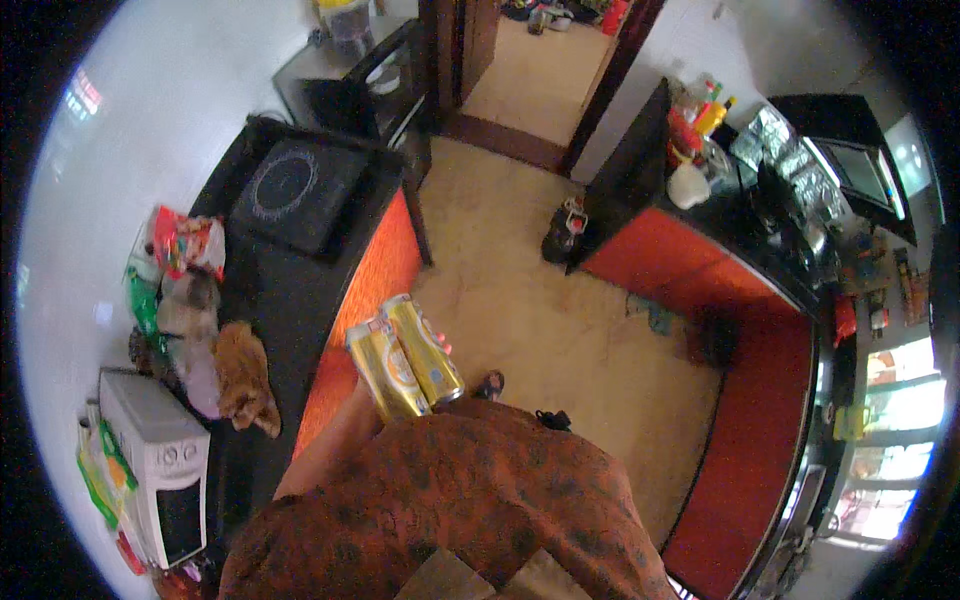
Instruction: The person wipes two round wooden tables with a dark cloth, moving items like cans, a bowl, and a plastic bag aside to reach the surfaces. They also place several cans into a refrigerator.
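Two gold drink cans stand side by side in front of my body, the nearer-left can (384, 369) pressed against the right can (424, 348). My left hand (364, 399) is wrapped around both from behind. Its fingertips show past the right can's edge, while the cans hide most of the palm. Both cans bear printing. My right hand is out of view. Below the cans, a patterned reddish-brown garment (480, 495) covers my body, and one foot (491, 384) shows on the floor.
At left, a black counter (281, 322) bears an induction cooktop (289, 187), a red food packet (189, 241), a brown bag (244, 375) and a white microwave-like appliance (161, 457). A dark bag (564, 234) sits by the right counter's orange-red panel (690, 255). Ahead is a doorway (536, 82).
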Demonstrator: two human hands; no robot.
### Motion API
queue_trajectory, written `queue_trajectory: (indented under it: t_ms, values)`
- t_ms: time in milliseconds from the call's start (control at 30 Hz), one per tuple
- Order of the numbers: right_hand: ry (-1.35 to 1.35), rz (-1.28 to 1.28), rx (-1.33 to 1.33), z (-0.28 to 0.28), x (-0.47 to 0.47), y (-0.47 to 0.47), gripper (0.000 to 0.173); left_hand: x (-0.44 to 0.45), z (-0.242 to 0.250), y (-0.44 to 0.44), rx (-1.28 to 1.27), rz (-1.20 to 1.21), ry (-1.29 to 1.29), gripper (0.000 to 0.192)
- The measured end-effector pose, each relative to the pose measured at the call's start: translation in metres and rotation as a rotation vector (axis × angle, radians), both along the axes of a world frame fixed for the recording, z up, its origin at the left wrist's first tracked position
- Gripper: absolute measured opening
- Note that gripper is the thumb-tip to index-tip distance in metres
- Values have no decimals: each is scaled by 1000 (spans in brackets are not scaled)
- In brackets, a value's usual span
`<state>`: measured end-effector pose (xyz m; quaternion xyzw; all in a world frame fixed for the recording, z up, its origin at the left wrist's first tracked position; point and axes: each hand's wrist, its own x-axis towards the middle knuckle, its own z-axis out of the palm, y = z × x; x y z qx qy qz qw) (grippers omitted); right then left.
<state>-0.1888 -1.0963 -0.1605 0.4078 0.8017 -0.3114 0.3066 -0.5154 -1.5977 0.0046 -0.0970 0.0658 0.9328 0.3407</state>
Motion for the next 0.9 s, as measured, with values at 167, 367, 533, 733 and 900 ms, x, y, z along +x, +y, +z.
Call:
queue_trajectory:
  t_ms: [167, 367, 533, 733, 900]
  values:
    - [182, 240, -18, 10, -206, 54, 84, -96, -13, 23, -14, 39, 44, 67]
    - [296, 233, 113, 30, -492, 44, 93, -248, -26, 49, 162, 58, 198, 71]
    - [255, 117, 200, 41, -608, 30, 89, -400, -1, 49, -90, 69, 112, 70]
    - [82, 78, 39, 25, -675, 47, 85, -556, 16, 43, -145, 48, 151, 80]
    - [37, 38, -45, -6, -777, 68, 82, -676, 8, 59, -339, 80, -10, 62]
